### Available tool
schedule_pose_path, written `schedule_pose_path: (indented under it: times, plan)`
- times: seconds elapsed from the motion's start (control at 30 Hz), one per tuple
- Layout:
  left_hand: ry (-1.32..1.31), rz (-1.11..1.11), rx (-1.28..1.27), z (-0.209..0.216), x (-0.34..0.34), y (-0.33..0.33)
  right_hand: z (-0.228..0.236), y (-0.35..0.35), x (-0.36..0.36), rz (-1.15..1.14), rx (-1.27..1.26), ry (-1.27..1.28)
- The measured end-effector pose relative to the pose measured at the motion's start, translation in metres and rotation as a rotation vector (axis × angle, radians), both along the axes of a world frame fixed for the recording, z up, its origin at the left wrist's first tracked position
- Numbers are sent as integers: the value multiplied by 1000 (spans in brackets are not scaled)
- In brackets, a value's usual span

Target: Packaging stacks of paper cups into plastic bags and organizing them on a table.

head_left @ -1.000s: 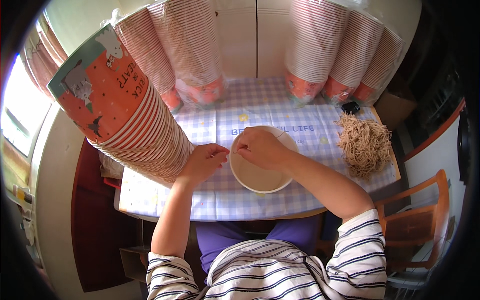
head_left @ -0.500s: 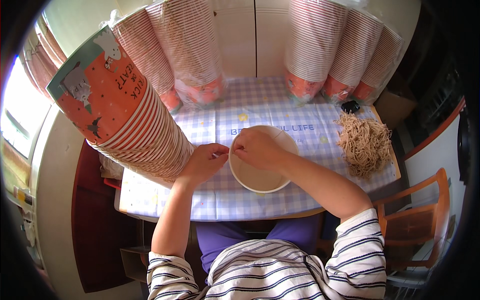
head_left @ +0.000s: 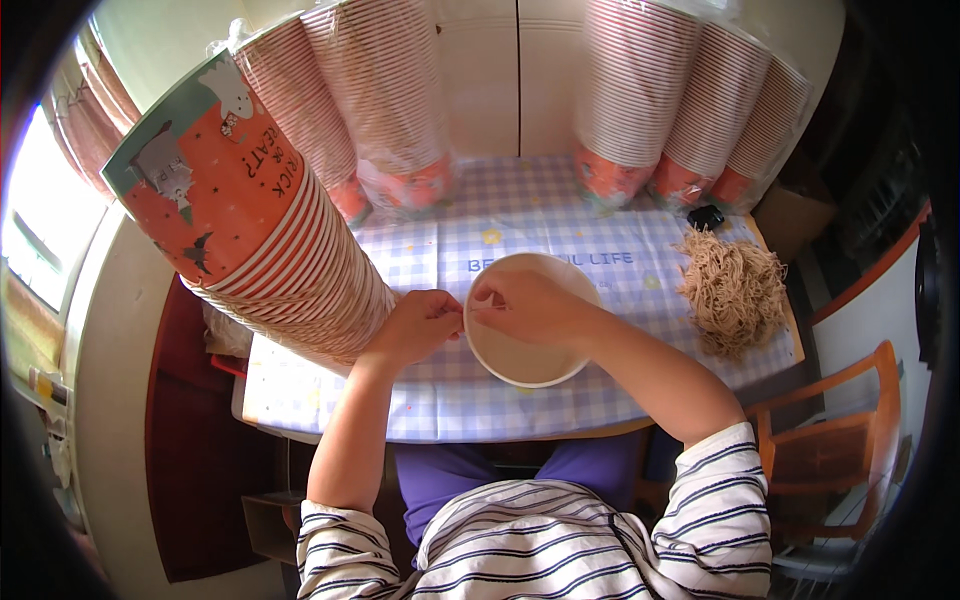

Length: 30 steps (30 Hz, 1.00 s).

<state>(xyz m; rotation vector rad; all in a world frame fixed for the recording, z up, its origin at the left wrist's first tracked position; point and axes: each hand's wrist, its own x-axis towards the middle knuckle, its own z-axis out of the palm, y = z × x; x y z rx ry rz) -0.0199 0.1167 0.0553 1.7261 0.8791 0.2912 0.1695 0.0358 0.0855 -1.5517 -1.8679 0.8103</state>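
Fingers [head_left: 452,312] of the left hand [head_left: 420,325] curled in, tips pinched at the left rim of a round white paper bowl [head_left: 528,352]; whether anything thin sits between them cannot be told. Fingers [head_left: 492,296] of the right hand [head_left: 530,305] likewise bent and closed, laid over the bowl's upper left rim, touching it, with the back of the hand covering part of the opening. Both hands nearly meeting at that rim.

Bowl seen from above, open side up, resting near the front middle of a surface covered in a blue-and-white checked cloth [head_left: 560,225], just ahead of the person's lap. Striped long sleeves [head_left: 700,510] pushed up, bare forearms reaching in from the lower edge.

Leaning in from the left, a long nested stack of orange and teal printed paper cups [head_left: 260,240], its lower end touching the surface just beside the left hand. Along the far edge, more tall stacks of red-striped paper cups in clear plastic wrap [head_left: 390,100], some at back left, others at back right [head_left: 690,90]. To the right of the bowl, well apart from it, a loose tan heap of thin strings or fibres [head_left: 735,290], with a small black object [head_left: 706,216] just behind it. Orange wooden chair [head_left: 850,440] at the right side of the surface.
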Motion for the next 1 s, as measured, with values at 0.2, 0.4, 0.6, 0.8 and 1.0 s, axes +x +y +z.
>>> schedule_pose_path:
  times: [0.2,0.4,0.6,0.8,1.0]
  plan:
    - [-352,82,-606,-12,-23,-9,29,-48,-16,-104,-42,-264]
    - [-667,93,-546,-36,-35,-35,26,-63,3,137,20,-332]
    - [-720,114,-158,-36,-30,-74,38,-68,21,165,104,-451]
    - [-700,174,266,-32,-20,-87,44,-64,31,97,47,-487]
    - [-528,208,515,-16,-17,-101,29,-66,27,162,83,-403]
